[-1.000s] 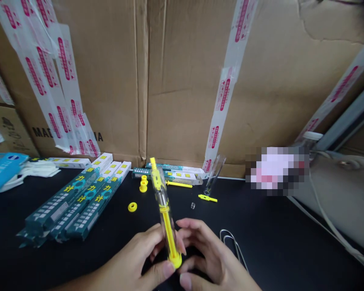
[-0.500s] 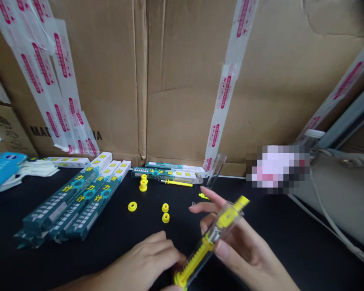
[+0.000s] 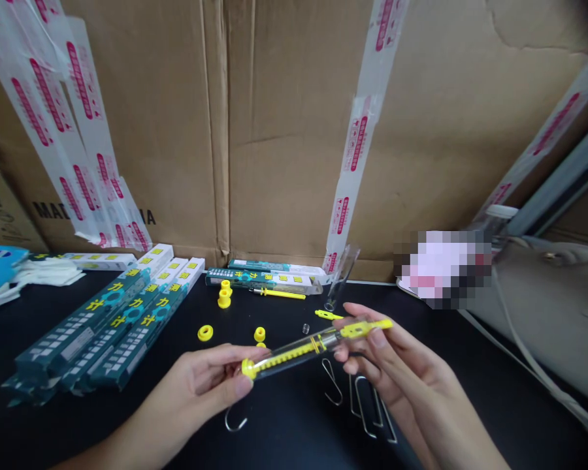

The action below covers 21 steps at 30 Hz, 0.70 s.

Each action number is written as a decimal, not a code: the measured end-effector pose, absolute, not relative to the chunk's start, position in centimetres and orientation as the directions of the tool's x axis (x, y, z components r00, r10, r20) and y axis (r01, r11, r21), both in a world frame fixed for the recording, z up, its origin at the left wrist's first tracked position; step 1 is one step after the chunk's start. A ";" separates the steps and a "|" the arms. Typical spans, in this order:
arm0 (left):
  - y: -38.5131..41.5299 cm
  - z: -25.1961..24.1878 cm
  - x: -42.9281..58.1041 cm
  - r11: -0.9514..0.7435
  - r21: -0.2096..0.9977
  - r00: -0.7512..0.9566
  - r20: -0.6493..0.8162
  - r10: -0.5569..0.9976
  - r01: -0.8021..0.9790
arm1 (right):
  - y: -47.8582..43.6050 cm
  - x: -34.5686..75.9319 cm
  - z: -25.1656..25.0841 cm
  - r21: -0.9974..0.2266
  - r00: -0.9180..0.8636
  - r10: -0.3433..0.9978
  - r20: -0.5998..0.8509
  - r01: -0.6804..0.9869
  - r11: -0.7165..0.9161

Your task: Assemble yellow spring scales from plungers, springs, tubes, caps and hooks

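Note:
I hold a clear tube with a yellow scale inside, a spring scale (image 3: 304, 346), nearly level above the black table (image 3: 470, 385). My left hand (image 3: 210, 385) pinches its yellow end cap at the left. My right hand (image 3: 396, 365) grips its other end, fingers closed round the tube near the yellow tip. Thin metal wire hooks (image 3: 367, 405) lie on the table under the scale, and one hook (image 3: 235, 423) lies below my left hand.
Three teal and white boxes (image 3: 102, 326) lie side by side at the left, another box (image 3: 264, 279) by the cardboard wall (image 3: 284, 130). Small yellow caps (image 3: 206, 333), a yellow rod (image 3: 279, 294) and an empty clear tube (image 3: 340, 277) lie scattered. A cable (image 3: 529, 372) runs at the right.
The scale went from upright to tilted right to nearly level. My right hand slid to its far end, my left took the yellow cap end. The wire hooks came into view.

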<state>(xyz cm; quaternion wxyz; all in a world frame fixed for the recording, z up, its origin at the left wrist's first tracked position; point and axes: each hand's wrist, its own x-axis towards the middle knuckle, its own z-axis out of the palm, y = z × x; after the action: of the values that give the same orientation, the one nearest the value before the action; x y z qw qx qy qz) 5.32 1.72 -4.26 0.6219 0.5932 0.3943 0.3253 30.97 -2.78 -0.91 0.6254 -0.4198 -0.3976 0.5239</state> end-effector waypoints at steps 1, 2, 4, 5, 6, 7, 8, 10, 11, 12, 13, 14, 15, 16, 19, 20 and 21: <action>1.8 -4.3 5.0 0.101 0.994 0.465 -0.111 0.878 0.048 | -2.8 31.0 -1.0 -0.942 0.132 0.990 0.041 -0.324 0.082; 1.9 -4.4 4.7 0.096 0.995 0.454 -0.104 0.885 0.042 | -2.8 30.9 -1.1 -0.943 0.127 0.992 0.024 -0.327 0.065; 2.1 -4.8 3.9 0.041 0.998 0.426 -0.054 0.903 0.039 | -2.8 30.9 -1.3 -0.944 0.119 0.993 -0.017 -0.329 0.023; 2.2 -5.0 3.5 0.002 0.999 0.414 -0.017 0.910 0.036 | -2.8 30.8 -1.5 -0.945 0.114 0.993 -0.040 -0.328 0.000; 2.4 -5.3 3.2 -0.026 0.999 0.402 0.014 0.915 0.023 | -2.8 30.8 -1.6 -0.946 0.110 0.992 -0.059 -0.325 -0.020; 2.5 -5.6 2.9 -0.042 0.999 0.402 0.040 0.915 -0.003 | -2.8 30.7 -1.7 -0.946 0.109 0.991 -0.076 -0.323 -0.037; 2.6 -5.8 2.8 -0.050 0.998 0.406 0.058 0.912 -0.032 | -2.7 30.7 -1.9 -0.945 0.108 0.990 -0.087 -0.323 -0.048; 2.7 -6.0 2.6 -0.035 0.996 0.428 0.069 0.901 -0.087 | -2.6 30.7 -2.1 -0.941 0.107 0.989 -0.101 -0.332 -0.060; 2.7 -6.0 2.7 -0.019 0.995 0.442 0.062 0.895 -0.101 | -2.6 30.7 -2.2 -0.939 0.105 0.989 -0.108 -0.338 -0.067; 2.7 -5.9 2.8 0.006 0.994 0.461 0.046 0.886 -0.112 | -2.5 30.7 -2.4 -0.937 0.101 0.988 -0.115 -0.343 -0.074; 2.6 -5.7 2.9 0.041 0.991 0.489 0.025 0.872 -0.124 | -2.4 30.7 -2.5 -0.934 0.097 0.988 -0.120 -0.348 -0.079; 2.4 -5.4 3.1 0.088 0.986 0.524 -0.002 0.852 -0.139 | -2.2 30.7 -2.6 -0.933 0.092 0.988 -0.120 -0.352 -0.080; 2.2 -5.1 3.2 0.135 0.979 0.559 -0.027 0.829 -0.152 | -2.1 30.7 -2.7 -0.932 0.088 0.990 -0.114 -0.354 -0.076; 2.0 -4.9 3.3 0.174 0.971 0.588 -0.046 0.807 -0.163 | -2.0 30.7 -2.8 -0.934 0.086 0.991 -0.102 -0.352 -0.065; 1.4 -4.2 3.5 0.215 0.963 0.628 -0.069 0.775 -0.159 | -1.7 31.1 -2.7 -0.955 0.080 0.995 -0.057 -0.294 -0.031; 1.2 -4.1 3.5 0.210 0.966 0.635 -0.066 0.770 -0.154 | -1.6 31.3 -2.6 -0.966 0.070 0.997 -0.043 -0.258 -0.024; 1.1 -4.0 3.4 0.203 0.968 0.640 -0.063 0.766 -0.148 | -1.5 31.5 -2.5 -0.976 0.057 0.998 -0.032 -0.219 -0.019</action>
<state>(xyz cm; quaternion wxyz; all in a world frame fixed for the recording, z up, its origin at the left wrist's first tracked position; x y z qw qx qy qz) 3.43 1.10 -4.00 0.7223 0.5461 0.2827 0.3165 31.55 -1.45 -2.51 0.5601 -0.4634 -0.4204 0.5430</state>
